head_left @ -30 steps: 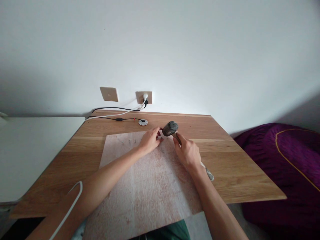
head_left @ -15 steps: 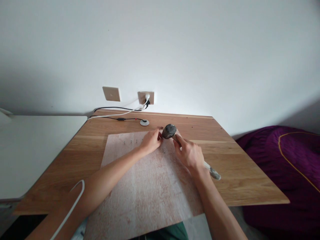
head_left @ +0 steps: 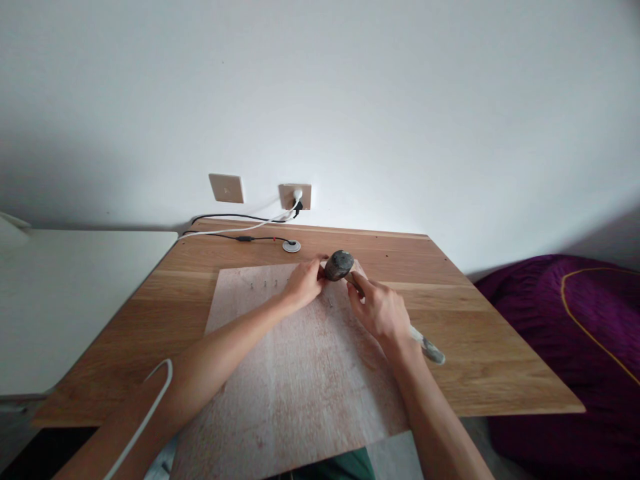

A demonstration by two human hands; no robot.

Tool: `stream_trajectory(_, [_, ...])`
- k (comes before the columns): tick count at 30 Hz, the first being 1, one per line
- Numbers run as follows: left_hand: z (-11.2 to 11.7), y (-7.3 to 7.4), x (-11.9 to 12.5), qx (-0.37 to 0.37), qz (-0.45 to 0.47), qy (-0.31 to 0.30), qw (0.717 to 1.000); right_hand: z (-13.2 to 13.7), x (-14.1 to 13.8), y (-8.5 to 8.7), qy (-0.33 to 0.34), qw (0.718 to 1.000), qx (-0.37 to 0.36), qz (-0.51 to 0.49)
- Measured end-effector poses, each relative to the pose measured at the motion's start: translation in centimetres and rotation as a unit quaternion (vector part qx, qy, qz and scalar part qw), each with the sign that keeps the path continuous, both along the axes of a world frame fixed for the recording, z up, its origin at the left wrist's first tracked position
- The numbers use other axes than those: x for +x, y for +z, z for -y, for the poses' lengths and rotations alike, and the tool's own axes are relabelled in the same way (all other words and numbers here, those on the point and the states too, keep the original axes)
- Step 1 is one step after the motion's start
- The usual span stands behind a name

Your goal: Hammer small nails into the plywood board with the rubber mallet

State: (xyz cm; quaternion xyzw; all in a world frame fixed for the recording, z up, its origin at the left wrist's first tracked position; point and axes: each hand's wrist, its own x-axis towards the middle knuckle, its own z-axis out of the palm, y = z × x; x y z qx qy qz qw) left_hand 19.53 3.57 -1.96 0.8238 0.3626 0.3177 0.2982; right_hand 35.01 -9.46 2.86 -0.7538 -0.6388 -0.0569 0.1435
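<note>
Above a wooden desk (head_left: 490, 347), the right grip (head_left: 384, 311) holds a mallet (head_left: 339, 265).

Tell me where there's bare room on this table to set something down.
Bare wood lies between the mallet and the right edge of the wooden table, and between the board and white tabletop, partly crossed by the left forearm. Crowded: the board's far end, with left hand, right hand and nail-like pins, and the table's back left, with cables.

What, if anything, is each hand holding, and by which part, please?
The right hand holds the mallet by its handle, partway along; whether the left hand holds anything cannot be told.
</note>
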Motion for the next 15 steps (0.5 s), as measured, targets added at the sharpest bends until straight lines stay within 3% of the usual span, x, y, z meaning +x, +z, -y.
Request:
stream_trajectory(10, [0.09, 0.24, 0.02, 0.01, -0.014, 0.005, 1.0, -0.1, 0.11, -0.15, 0.002, 1.0, -0.004, -0.005])
stream_trajectory(15, [0.13, 0.32, -0.02, 0.028, -0.015, 0.006, 0.999, -0.07, 0.14, -0.14, -0.008, 0.999, 0.033, -0.022])
